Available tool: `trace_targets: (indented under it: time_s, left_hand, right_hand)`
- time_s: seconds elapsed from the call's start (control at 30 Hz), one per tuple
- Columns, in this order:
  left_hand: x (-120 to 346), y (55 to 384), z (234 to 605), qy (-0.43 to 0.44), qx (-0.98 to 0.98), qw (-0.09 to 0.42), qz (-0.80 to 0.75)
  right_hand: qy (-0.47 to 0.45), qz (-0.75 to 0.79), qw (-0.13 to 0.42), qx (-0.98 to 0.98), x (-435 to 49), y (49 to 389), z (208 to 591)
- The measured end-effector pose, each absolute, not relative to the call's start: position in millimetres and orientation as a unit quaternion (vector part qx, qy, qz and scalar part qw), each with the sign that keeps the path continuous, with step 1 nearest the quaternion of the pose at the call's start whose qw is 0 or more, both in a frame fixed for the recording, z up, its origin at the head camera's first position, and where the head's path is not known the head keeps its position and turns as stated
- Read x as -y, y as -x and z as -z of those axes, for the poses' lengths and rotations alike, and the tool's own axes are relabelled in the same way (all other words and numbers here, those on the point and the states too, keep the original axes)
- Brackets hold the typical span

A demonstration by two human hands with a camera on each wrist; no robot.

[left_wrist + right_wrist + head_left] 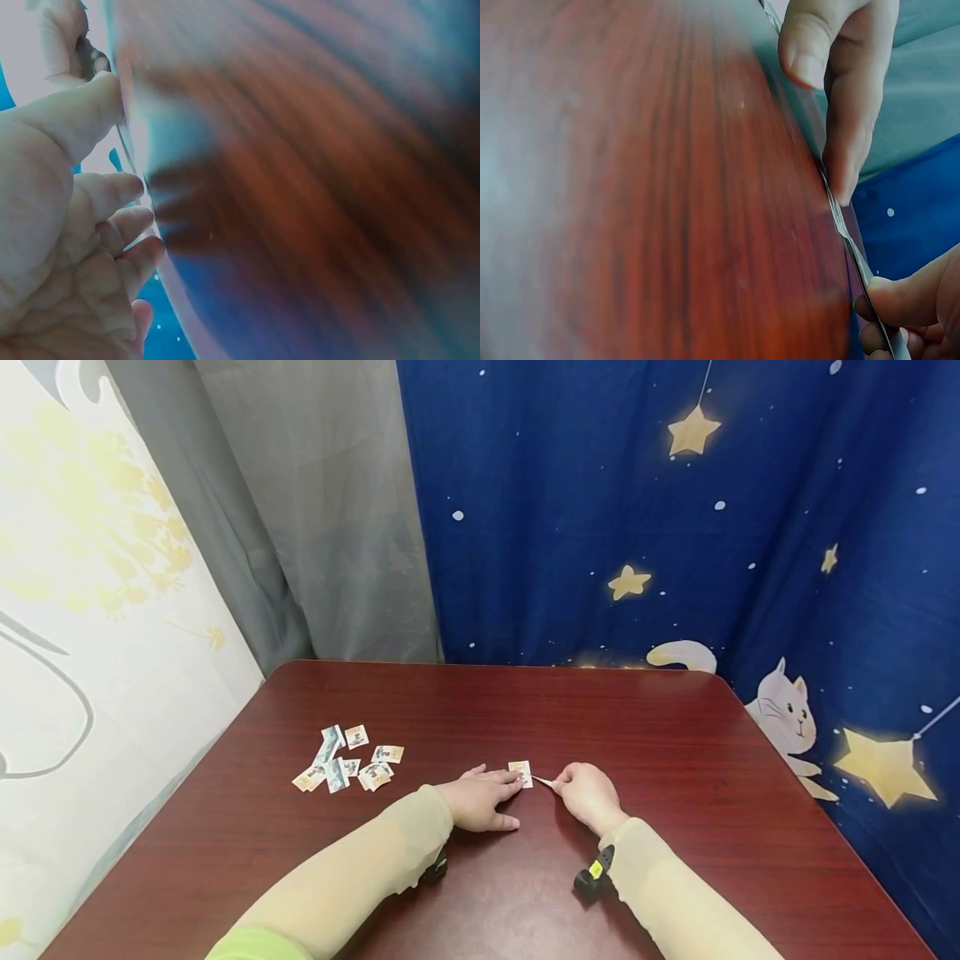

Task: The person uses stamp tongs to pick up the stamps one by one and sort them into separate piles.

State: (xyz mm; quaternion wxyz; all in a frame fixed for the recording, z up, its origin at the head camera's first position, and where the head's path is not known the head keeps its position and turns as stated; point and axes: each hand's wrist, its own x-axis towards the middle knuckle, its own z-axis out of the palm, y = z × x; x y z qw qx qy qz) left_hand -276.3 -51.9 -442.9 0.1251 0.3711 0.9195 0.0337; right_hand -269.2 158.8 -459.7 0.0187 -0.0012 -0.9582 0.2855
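Note:
My left hand (480,799) lies flat with its fingers straight, the fingertips resting on the left side of a small printed paper piece (524,767). Between thumb and fingers, my right hand (590,795) pinches slim pale tweezers (546,782). Their tip reaches the right edge of that paper. Seen from the right wrist, the tweezers (864,270) run low along the tabletop toward the left hand's fingertips (845,187). The left wrist view shows the left palm (45,225) from below, fingers spread toward the table, with the right hand beyond the thumb.
Several similar printed paper pieces (337,776) lie in a loose, overlapping group on the left of the dark red wooden table (637,718). A blue star-patterned curtain (555,527) and a grey curtain (352,543) hang behind the table's far edge.

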Motion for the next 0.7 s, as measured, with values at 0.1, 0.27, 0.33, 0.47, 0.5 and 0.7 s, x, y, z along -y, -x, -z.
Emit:
trace_targets:
  time_s: [0.1, 0.27, 0.33, 0.47, 0.5, 0.7]
  left_hand:
    - [56, 276, 442, -0.365, -0.922, 0.123, -0.036]
    - [66, 278, 441, -0.352, -0.927, 0.123, -0.043]
    - [71, 279, 441, -0.345, -0.929, 0.124, -0.048]
    - [82, 281, 440, -0.331, -0.933, 0.127, -0.063]
    - [85, 281, 440, -0.329, -0.934, 0.127, -0.066]
    - [104, 282, 439, -0.309, -0.940, 0.128, -0.069]
  right_hand:
    - [-0.001, -0.274, 0.024, 0.961, -163, 271, 460]
    - [-0.004, -0.275, 0.030, 0.961, -171, 272, 460]
    - [-0.002, -0.276, 0.029, 0.961, -175, 274, 461]
    - [0.002, -0.274, 0.029, 0.961, -182, 279, 463]
    - [0.003, -0.273, 0.029, 0.962, -184, 280, 463]
    - [0.013, -0.273, 0.026, 0.962, -197, 284, 462]
